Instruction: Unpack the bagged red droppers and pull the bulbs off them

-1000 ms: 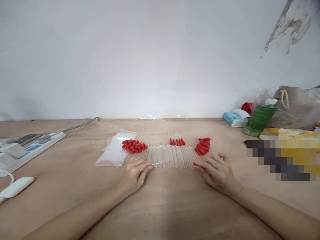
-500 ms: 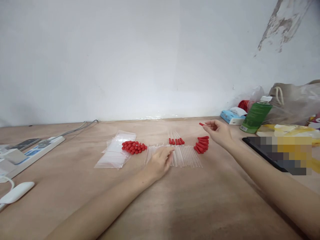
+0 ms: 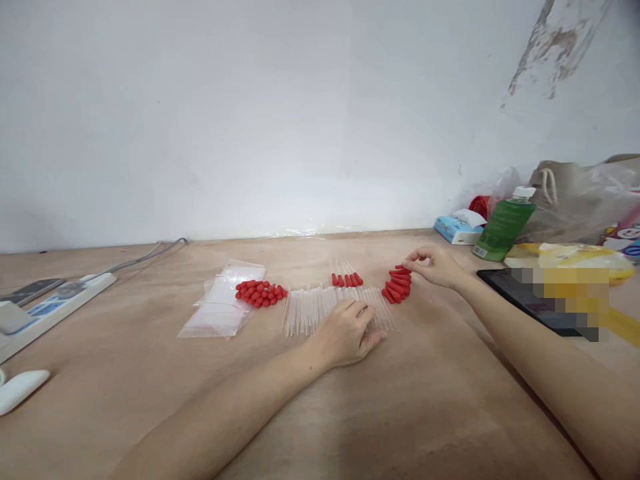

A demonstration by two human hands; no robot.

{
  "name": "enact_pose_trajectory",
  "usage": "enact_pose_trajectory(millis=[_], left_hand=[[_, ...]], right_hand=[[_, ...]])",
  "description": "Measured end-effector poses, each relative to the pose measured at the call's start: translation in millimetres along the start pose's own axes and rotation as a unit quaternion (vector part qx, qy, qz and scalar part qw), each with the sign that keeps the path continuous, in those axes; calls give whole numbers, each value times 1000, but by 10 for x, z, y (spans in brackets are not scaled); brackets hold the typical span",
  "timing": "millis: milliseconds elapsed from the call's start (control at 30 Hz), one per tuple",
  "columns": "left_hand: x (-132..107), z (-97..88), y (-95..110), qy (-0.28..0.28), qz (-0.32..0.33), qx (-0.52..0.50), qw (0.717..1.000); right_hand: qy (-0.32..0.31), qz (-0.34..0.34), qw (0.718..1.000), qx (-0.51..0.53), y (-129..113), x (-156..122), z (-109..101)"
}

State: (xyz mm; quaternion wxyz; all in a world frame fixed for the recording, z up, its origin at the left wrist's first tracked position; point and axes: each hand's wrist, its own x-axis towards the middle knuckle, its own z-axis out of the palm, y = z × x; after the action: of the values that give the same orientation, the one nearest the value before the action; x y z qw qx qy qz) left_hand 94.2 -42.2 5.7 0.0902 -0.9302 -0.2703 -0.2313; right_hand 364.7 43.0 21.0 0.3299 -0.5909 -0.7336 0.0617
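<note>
A row of clear thin glass tubes (image 3: 315,308) lies across the middle of the wooden table (image 3: 400,413). My left hand (image 3: 347,333) rests on the right part of that row, fingers curled down on the tubes. My right hand (image 3: 434,264) pinches a red rubber cap at the top of a stack of red caps (image 3: 397,287) right of the tubes. A loose pile of red caps (image 3: 260,293) sits left of the tubes. Behind the row lie several tubes fitted with red caps (image 3: 346,277).
Clear plastic bags (image 3: 223,305) lie left of the cap pile. A power strip (image 3: 47,303), a phone and a white device (image 3: 20,389) are at the far left. At the right stand a green bottle (image 3: 504,227), a tissue box (image 3: 456,229), bags and a dark tablet (image 3: 525,299).
My left hand slid right along the tube row. My right hand lifted a red cap from the tubes' right end, carried it up, then lowered it onto the cap stack.
</note>
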Motion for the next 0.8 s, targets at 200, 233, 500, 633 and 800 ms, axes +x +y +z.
enact_pose_trajectory(millis=[200,233,500,633,800], left_hand=[[-445,-211,-219,42,16,3,999],[-527,-245,-268,45,-1,-3,999],[-689,-310,-406,63,-104,-54,991],[-679,-299,-403,36,-102,-71,992],[-697,-298,-421,44,-97,-77,991]], right_hand=[[-6,19,999,43,59,9,41],[-8,25,998,55,64,7,42],[-53,5,994,96,9,-5,72],[-72,-26,990,114,-17,-4,79],[-17,13,990,142,-6,-1,72]])
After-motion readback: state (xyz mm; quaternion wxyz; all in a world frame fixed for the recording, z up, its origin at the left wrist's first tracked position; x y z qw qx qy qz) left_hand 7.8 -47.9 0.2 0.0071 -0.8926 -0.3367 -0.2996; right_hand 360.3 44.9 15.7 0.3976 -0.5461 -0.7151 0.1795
